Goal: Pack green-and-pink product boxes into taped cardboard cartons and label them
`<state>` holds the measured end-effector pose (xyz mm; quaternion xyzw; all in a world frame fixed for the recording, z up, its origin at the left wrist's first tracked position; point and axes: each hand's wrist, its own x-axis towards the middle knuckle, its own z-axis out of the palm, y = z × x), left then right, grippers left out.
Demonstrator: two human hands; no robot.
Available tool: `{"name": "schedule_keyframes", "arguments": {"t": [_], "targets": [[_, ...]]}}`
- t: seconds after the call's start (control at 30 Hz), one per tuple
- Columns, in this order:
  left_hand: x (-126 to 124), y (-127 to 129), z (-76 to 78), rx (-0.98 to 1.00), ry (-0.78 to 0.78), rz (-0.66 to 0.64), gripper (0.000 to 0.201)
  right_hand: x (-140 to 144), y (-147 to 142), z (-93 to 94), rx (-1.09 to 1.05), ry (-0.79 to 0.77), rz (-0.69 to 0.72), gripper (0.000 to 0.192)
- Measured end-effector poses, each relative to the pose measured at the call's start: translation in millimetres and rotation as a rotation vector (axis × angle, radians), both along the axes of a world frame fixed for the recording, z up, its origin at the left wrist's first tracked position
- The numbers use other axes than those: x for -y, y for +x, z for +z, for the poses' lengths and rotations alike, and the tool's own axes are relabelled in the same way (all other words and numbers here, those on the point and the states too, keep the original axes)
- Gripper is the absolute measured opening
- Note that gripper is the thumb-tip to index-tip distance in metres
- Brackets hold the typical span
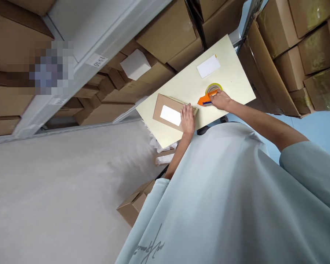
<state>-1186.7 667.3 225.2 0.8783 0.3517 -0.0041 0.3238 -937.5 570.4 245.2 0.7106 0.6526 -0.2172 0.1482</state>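
A flat brown cardboard parcel (165, 108) with a white label (170, 115) lies on the pale yellow table (187, 86). My left hand (187, 119) rests flat on the parcel's near end, fingers together. My right hand (220, 99) grips an orange tape dispenser (205, 99) holding a roll of tape (213, 88), set down on the table just right of the parcel. My pale blue shirt fills the lower right of the view.
A white label sheet (208, 66) lies farther back on the table. Stacked cardboard boxes (167, 35) fill grey shelving around the table. An open box (133, 207) stands on the grey floor below, with crumpled white paper (161, 146) under the table edge.
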Motion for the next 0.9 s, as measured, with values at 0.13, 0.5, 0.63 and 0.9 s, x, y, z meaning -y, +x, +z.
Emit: {"name": "schedule_keyframes", "arguments": {"t": [0.13, 0.5, 0.63, 0.9], "targets": [[1.4, 3.2, 3.6, -0.014, -0.003, -0.020, 0.062, -9.4, -18.2, 19.5, -0.102, -0.012, -0.103, 0.047], [-4.0, 3.4, 36.9, 0.059, 0.052, -0.051, 0.068, -53.8, -11.0, 122.1, -0.031, 0.031, -0.276, 0.041], [-26.1, 32.7, 64.0, 0.420, 0.238, 0.175, 0.065, -87.0, -7.4, 164.0, -0.158, 0.172, -0.422, 0.055], [-165.9, 95.6, 201.9, 0.752, 0.574, 0.280, 0.080, -232.1, -21.2, 292.5, -0.273, 0.553, -0.265, 0.056]]}}
